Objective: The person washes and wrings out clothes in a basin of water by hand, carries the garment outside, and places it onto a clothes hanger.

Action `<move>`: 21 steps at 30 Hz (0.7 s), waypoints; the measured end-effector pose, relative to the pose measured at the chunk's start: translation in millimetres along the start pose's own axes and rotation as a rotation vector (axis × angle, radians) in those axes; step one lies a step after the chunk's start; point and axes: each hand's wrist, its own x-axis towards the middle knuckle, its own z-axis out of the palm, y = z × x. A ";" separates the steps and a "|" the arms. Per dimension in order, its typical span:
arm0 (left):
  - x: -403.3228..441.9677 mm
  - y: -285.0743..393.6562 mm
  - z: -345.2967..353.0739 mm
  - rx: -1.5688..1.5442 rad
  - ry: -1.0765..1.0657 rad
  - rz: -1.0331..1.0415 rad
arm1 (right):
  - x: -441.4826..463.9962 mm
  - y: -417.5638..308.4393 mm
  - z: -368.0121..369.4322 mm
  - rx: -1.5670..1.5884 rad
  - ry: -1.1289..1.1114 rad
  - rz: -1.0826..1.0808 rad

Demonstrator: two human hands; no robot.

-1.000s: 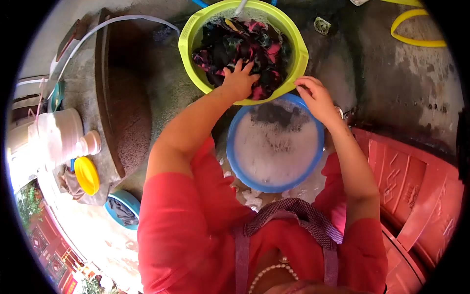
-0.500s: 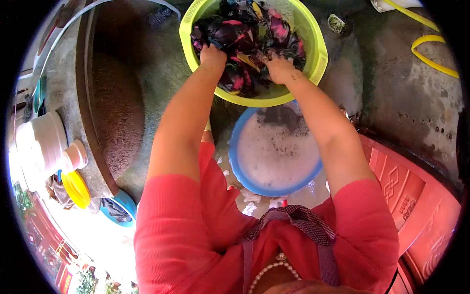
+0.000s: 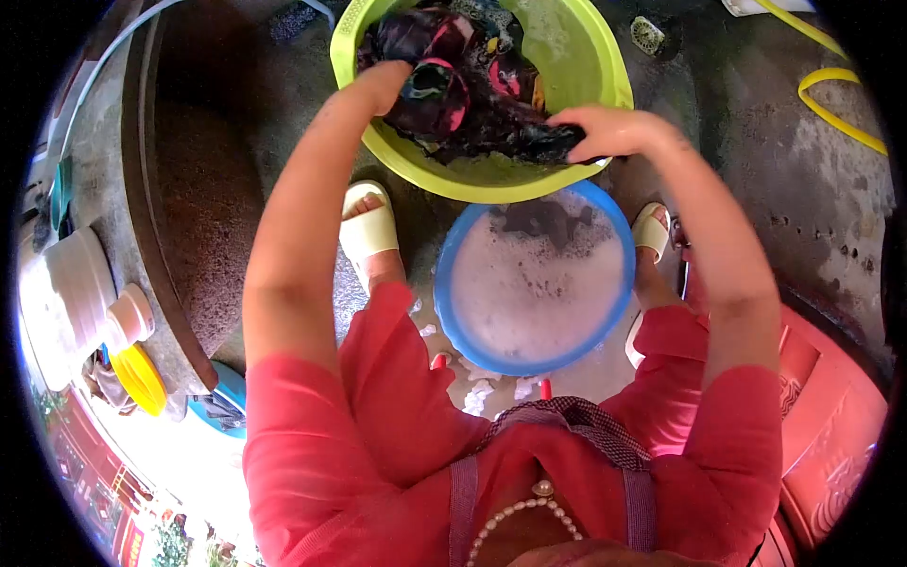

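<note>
Dark wet cloth with pink patches [image 3: 472,90] lies bunched in a yellow-green basin [image 3: 491,186] holding some water. At the basin's left side, my left hand [image 3: 383,83] is closed on the cloth, its fingertips partly hidden. My right hand [image 3: 605,132] pinches a dark end of the cloth near the right rim, thumb below and fingers above. Just below this basin stands a blue basin [image 3: 452,326] full of greyish suds [image 3: 539,283].
A stone ledge [image 3: 142,189] runs along the left, with white buckets [image 3: 76,283] and a yellow basin [image 3: 139,378] beyond. A yellow hose [image 3: 836,113] lies at the upper right, near a small green-white object [image 3: 647,36]. Red panels [image 3: 831,406] stand at the lower right.
Both hands, first apart from each other with only the left in the cloth, are now on it. My right hand has moved right, drawing a cloth end towards the rim.
</note>
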 end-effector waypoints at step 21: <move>-58.4 116.2 -59.8 -2.167 0.635 0.116 | 24.6 -73.5 27.7 0.544 0.542 -0.270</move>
